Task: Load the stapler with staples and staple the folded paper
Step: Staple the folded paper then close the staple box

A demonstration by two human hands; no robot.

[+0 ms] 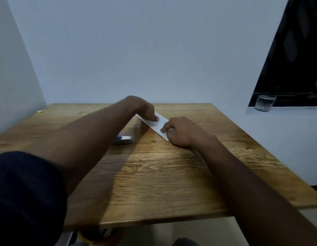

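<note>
A narrow strip of folded white paper (155, 125) lies diagonally on the wooden table (154, 174), past its middle. My left hand (145, 109) presses the strip's far end with its fingertips. At the near end, my right hand (179, 132) pins the paper down, fingers curled. A small stapler (125, 139), silver with a blue part, lies on the table to the left of the paper, partly hidden behind my left forearm. I see no staples.
A glass tumbler (264, 103) stands on a white ledge at the right, beside a dark window. A small yellow scrap (40, 111) lies at the table's far left corner. White walls close off the back and left.
</note>
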